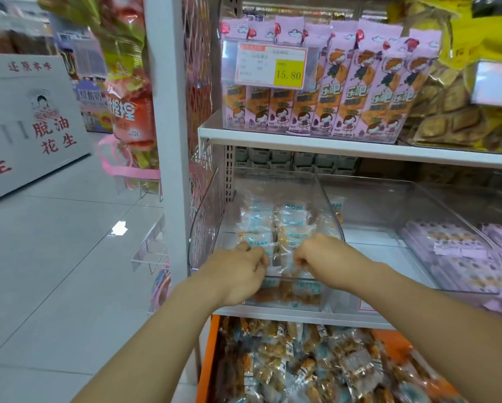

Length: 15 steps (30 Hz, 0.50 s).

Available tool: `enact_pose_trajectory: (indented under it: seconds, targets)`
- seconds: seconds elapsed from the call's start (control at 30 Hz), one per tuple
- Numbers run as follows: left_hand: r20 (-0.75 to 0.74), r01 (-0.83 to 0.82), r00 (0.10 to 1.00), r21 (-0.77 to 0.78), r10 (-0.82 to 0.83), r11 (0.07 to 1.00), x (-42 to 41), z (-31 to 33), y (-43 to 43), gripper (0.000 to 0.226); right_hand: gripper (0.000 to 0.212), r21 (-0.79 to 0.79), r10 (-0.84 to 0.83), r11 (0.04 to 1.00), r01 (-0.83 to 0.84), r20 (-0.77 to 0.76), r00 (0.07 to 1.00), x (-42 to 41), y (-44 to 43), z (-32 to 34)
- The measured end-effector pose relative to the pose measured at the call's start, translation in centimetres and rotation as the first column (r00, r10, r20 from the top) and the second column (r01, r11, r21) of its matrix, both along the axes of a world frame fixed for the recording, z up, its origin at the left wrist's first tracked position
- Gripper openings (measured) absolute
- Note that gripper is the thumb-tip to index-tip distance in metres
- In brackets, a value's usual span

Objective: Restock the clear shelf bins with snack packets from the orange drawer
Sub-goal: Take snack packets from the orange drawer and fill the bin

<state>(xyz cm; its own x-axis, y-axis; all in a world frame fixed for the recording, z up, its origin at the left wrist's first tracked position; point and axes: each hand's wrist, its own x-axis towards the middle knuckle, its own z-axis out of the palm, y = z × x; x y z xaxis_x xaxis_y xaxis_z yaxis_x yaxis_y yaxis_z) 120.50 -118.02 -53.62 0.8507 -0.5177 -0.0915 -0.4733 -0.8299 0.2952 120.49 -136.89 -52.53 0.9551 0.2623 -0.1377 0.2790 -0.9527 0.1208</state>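
A clear shelf bin (206, 216) on the middle shelf holds several blue-and-white snack packets (284, 225). Both my hands reach over its front wall. My left hand (238, 271) has its fingers curled on packets at the bin's front left. My right hand (319, 251) pinches a packet at the front middle. Below the shelf, the orange drawer (207, 359) stands pulled out, filled with several packets of the same snack (316, 370).
A second clear bin (436, 205) to the right holds purple packets. Pink tall packets (357, 82) with a 15.80 price tag stand on the shelf above. A white upright post (171, 141) and hanging snack bags stand left; grey floor tiles lie beyond.
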Motion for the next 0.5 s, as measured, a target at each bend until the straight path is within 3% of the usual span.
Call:
enact_pose_trajectory:
  seconds: [0.1,0.17,0.23,0.33,0.5]
  targets:
    - [-0.057,-0.053,0.997,-0.201,0.042,0.978,-0.4,0.8,1.2,0.03,0.028,0.086,0.002,0.996,-0.004,0.019,1.0,-0.6,0.2,1.5]
    - [0.01,-0.123,0.992,-0.241,0.13,0.963,-0.1,1.3,2.3,0.026,0.024,0.178,0.039,0.983,-0.049,0.057,0.998,-1.0,1.0,2.5]
    - [0.034,-0.197,0.978,-0.182,0.207,0.963,0.1,1.4,3.0,0.026,0.024,0.248,0.077,0.965,-0.082,0.03,0.997,-1.1,2.0,2.6]
    - [-0.067,-0.221,0.974,-0.059,0.217,0.973,-0.2,1.1,2.7,0.034,0.024,0.328,0.054,0.944,-0.035,-0.049,0.997,-0.9,3.2,1.4]
    - [-0.179,-0.201,0.965,-0.036,0.191,0.979,0.5,1.1,2.2,0.039,0.017,0.418,0.018,0.908,-0.02,0.009,1.0,-0.5,3.2,0.2]
